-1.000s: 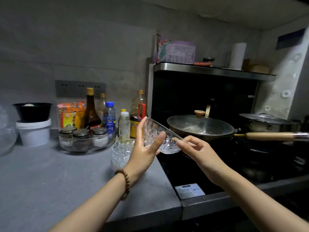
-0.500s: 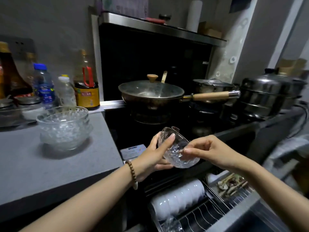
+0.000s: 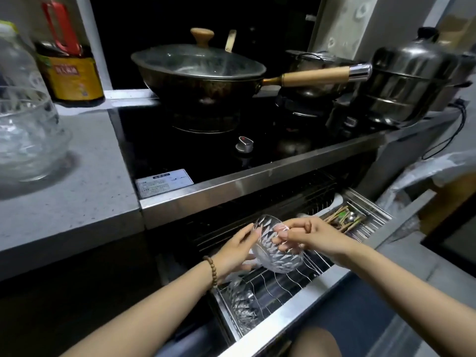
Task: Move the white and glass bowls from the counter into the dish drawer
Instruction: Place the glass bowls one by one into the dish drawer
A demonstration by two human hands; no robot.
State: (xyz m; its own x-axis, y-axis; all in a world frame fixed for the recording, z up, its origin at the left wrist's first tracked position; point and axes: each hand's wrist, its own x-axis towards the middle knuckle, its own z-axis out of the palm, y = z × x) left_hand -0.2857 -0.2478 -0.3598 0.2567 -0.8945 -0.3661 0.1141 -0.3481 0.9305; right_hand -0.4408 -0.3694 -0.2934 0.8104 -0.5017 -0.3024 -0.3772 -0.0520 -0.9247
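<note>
I hold a cut-glass bowl [image 3: 279, 256] tilted on its side, low over the open dish drawer [image 3: 291, 297]. My left hand [image 3: 238, 249] cups its left rim and underside. My right hand [image 3: 309, 234] pinches its upper right rim. Another glass bowl [image 3: 244, 302] stands on edge in the drawer's wire rack, near the front left. A stack of glass bowls [image 3: 24, 140] is left on the grey counter [image 3: 85, 197] at the far left. No white bowls show in the drawer from here.
A lidded wok [image 3: 198, 70] with a wooden handle sits on the black stove above the drawer. Steel pots [image 3: 409, 78] stand to the right. A cutlery tray [image 3: 347, 220] fills the drawer's right end. An oil bottle [image 3: 69, 65] stands behind the counter.
Both hands have carried the glass bowl down from in front of the stove to just over the drawer rack. My view has dropped and swung right, so the drawer shows more fully.
</note>
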